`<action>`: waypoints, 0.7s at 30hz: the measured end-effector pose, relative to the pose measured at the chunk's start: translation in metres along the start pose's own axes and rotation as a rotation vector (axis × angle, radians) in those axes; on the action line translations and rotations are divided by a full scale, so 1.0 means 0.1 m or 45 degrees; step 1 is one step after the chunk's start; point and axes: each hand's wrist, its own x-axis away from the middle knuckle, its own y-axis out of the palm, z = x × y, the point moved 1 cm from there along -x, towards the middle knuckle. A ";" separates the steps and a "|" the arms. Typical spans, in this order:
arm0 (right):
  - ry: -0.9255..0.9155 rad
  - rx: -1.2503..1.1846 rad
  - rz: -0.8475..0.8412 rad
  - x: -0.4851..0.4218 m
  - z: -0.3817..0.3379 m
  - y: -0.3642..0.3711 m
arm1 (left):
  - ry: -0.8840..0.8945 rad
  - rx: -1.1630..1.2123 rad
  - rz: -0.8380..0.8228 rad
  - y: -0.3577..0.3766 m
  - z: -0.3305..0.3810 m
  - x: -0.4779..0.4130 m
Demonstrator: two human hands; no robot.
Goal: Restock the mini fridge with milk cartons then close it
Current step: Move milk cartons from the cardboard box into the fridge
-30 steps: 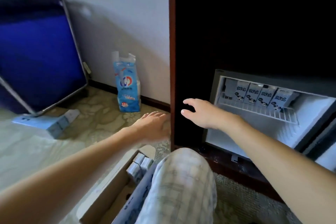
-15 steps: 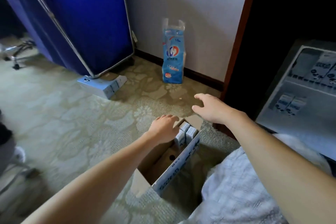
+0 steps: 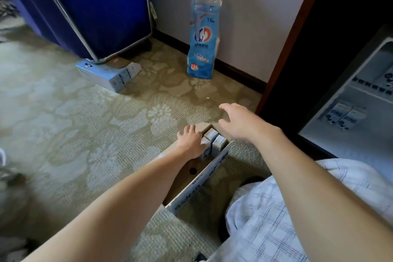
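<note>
**Both hands reaching at the carton box on the carpet**

The cardboard box [image 3: 197,189] is lying open on the carpet [image 3: 85,123], running slantwise from the near middle toward the wooden cabinet edge [image 3: 291,38]. The milk cartons [image 3: 215,140] are standing packed together at its far end, while the nearer part is showing bare cardboard. The left hand [image 3: 190,142] is resting over the far left rim, against the leftmost carton. Its fingers [image 3: 187,131] are slightly spread and curved. Whether they are pinching that carton I cannot tell, since the hand is covering it. The right hand [image 3: 240,121] is hovering just above the far end of the box, fingers spread and loosely curved, gripping nothing.

The mini fridge [image 3: 340,144] is standing open at the right edge, inside the dark cabinet. Two cartons [image 3: 344,116] are sitting on its floor, and more are on the shelf above, cut off by the frame. A knee in checked cloth [image 3: 276,208] is lying between box and fridge, just beside the box's right wall. Left of the box the carpet is stretching open as far as a flat blue box [image 3: 108,72] at the foot of a blue cart [image 3: 95,6]. A blue pack [image 3: 203,42] is leaning at the wall, well apart from the hands.
</note>
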 end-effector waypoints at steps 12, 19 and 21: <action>0.040 0.103 -0.092 0.00 0.13 0.08 | 0.049 0.130 0.145 0.30 -0.04 0.03; 0.026 0.082 -0.172 0.03 -0.04 0.03 | 0.358 0.159 0.343 -0.32 -0.13 0.33; 0.022 0.101 -0.186 0.06 -0.04 0.02 | 0.420 0.222 0.446 -0.50 -0.14 0.43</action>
